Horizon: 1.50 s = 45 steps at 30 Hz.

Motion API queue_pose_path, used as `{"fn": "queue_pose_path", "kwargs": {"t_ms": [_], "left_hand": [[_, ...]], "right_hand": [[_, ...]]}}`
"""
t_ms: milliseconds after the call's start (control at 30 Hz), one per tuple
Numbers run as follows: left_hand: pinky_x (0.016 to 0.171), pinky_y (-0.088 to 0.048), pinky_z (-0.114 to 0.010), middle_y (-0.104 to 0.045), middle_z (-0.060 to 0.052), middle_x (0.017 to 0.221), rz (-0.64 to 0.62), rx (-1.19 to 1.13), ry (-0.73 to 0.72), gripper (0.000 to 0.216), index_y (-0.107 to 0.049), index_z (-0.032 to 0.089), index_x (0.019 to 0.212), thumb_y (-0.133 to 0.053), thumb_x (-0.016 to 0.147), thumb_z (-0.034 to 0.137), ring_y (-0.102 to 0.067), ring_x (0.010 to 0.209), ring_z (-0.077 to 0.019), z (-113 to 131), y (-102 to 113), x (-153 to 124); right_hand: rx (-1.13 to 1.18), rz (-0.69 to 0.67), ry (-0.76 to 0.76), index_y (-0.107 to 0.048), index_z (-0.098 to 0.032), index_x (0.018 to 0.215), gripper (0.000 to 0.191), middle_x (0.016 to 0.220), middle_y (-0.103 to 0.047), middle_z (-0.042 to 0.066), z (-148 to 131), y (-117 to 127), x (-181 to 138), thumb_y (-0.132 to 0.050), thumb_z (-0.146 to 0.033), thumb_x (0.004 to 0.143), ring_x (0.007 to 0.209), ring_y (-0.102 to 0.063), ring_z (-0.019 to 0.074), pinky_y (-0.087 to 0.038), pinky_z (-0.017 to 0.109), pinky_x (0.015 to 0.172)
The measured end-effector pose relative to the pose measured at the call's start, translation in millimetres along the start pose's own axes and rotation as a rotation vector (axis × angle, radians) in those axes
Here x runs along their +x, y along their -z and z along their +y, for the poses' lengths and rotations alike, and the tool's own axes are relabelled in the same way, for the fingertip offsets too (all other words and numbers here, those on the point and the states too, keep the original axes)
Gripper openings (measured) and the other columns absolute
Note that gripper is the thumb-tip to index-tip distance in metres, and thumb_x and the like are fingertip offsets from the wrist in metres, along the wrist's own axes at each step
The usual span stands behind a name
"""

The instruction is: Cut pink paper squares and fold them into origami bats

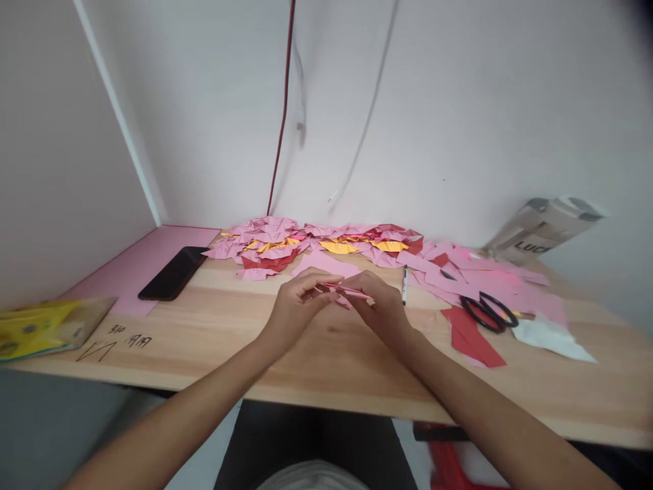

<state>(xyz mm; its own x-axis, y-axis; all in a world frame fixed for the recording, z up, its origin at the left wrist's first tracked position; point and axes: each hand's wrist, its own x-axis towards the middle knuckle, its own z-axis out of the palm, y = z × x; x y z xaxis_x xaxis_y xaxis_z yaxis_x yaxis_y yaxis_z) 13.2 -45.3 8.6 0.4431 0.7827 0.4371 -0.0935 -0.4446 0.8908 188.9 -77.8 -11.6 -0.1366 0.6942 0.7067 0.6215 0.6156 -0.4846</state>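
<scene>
Low over the wooden table (326, 367), a folded pink paper (347, 291) is pinched between left hand (298, 305) and right hand (380, 309), fingers closed on it; scissors (488, 312) lie nearby.

Both forearms stretched forward, converging. Left hand (298, 299) and right hand (380, 306) meeting fingertip to fingertip, fingers (326, 280) curled and pinched closed, wrists low.

At the centre of the frame, the left hand (298, 303) and right hand (380, 306) together pinch a folded pink paper (347, 291) just above the wooden table (326, 367). Behind them lies a heap of folded papers (316, 243); scissors (488, 311) lie right, a phone (173, 273) left.
</scene>
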Motion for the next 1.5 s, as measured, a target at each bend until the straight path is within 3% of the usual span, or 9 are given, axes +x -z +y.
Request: {"fn": "queue_pose_path", "kwargs": {"t_ms": [200,333,500,633,767,933,1067,1233,1500], "left_hand": [[0.080,-0.045,-0.030,-0.062,-0.005,0.087,0.074,0.138,-0.235,0.003,-0.066,0.019,0.078,-0.064,0.080,0.020,-0.059,0.086,-0.0169,0.6,-9.7,-9.6],[0.077,-0.046,-0.030,-0.063,-0.006,0.087,0.085,0.208,-0.334,0.015,-0.066,0.020,0.077,-0.055,0.085,0.016,-0.059,0.083,-0.0159,-0.1,-8.9,-12.6],[0.079,-0.046,-0.029,-0.063,-0.006,0.090,0.078,0.240,-0.381,0.009,-0.067,0.021,0.082,-0.059,0.083,0.016,-0.060,0.087,-0.0161,1.9,-7.4,-16.1],[0.079,-0.045,-0.029,-0.063,-0.006,0.087,0.070,0.166,-0.271,0.007,-0.066,0.019,0.078,-0.062,0.082,0.023,-0.059,0.086,-0.0171,0.4,-5.9,-12.9],[0.070,-0.044,-0.027,-0.060,-0.004,0.078,0.083,0.079,-0.054,0.014,-0.062,0.016,0.070,-0.062,0.080,0.026,-0.056,0.076,-0.0160,-7.7,-3.6,-6.9],[0.060,-0.041,-0.023,-0.059,0.000,0.068,0.057,0.015,0.135,0.017,-0.058,0.015,0.070,-0.062,0.078,0.029,-0.055,0.064,-0.0127,-16.5,-3.7,-2.6],[0.051,-0.038,-0.021,-0.060,0.001,0.061,-0.050,-0.102,0.171,0.020,-0.054,0.015,0.077,-0.058,0.082,0.034,-0.056,0.051,-0.0113,-20.7,-6.0,-1.9],[0.054,-0.044,-0.022,-0.062,0.001,0.069,-0.109,-0.216,0.190,0.025,-0.047,0.016,0.098,-0.061,0.079,0.024,-0.058,0.054,-0.0110,-27.4,-5.2,-1.3],[0.049,-0.040,-0.018,-0.055,0.006,0.063,-0.156,-0.096,0.200,0.048,-0.040,0.021,0.123,-0.055,0.077,0.017,-0.052,0.050,-0.0091,-28.2,-5.7,-9.2]], "right_hand": [[-0.062,0.086,0.271,-0.068,-0.023,0.087,0.019,0.085,-0.073,0.006,-5.1,6.6,2.8,-0.054,-0.011,0.086,0.082,-0.063,0.0192,-0.050,0.034,0.073],[-0.088,0.083,0.328,-0.070,-0.025,0.090,0.023,0.088,-0.074,0.005,-5.6,9.0,2.2,-0.052,-0.011,0.087,0.082,-0.063,0.0198,-0.051,0.036,0.072],[-0.099,0.060,0.274,-0.071,-0.026,0.088,0.022,0.089,-0.075,0.006,-4.3,8.9,0.0,-0.051,-0.016,0.089,0.083,-0.063,0.0201,-0.051,0.037,0.074],[-0.007,-0.055,0.034,-0.070,-0.023,0.080,0.016,0.084,-0.072,0.007,-2.3,3.3,-1.9,-0.056,-0.031,0.087,0.079,-0.061,0.0198,-0.049,0.035,0.071],[0.002,-0.134,-0.129,-0.063,-0.018,0.066,0.029,0.060,-0.059,0.002,-2.7,-2.1,-2.8,-0.055,-0.038,0.087,0.056,-0.049,0.0140,-0.038,0.027,0.054],[0.096,-0.236,-0.240,-0.063,-0.017,0.081,0.028,0.069,-0.060,0.000,-3.4,-1.9,-1.1,-0.051,-0.041,0.089,0.060,-0.050,0.0123,-0.037,0.024,0.055],[0.190,-0.252,-0.295,-0.059,-0.017,0.076,0.033,0.068,-0.059,0.001,0.7,-3.5,-2.0,-0.045,-0.042,0.092,0.064,-0.053,0.0134,-0.041,0.025,0.060],[0.249,-0.254,-0.354,-0.058,-0.017,0.073,0.035,0.067,-0.060,0.002,6.2,-6.7,-2.6,-0.044,-0.044,0.091,0.065,-0.055,0.0145,-0.043,0.026,0.062],[0.293,-0.414,-0.429,-0.068,-0.015,0.075,0.034,0.075,-0.070,0.005,-3.0,-7.1,0.4,-0.052,-0.043,0.087,0.070,-0.062,0.0180,-0.047,0.028,0.064]]}}
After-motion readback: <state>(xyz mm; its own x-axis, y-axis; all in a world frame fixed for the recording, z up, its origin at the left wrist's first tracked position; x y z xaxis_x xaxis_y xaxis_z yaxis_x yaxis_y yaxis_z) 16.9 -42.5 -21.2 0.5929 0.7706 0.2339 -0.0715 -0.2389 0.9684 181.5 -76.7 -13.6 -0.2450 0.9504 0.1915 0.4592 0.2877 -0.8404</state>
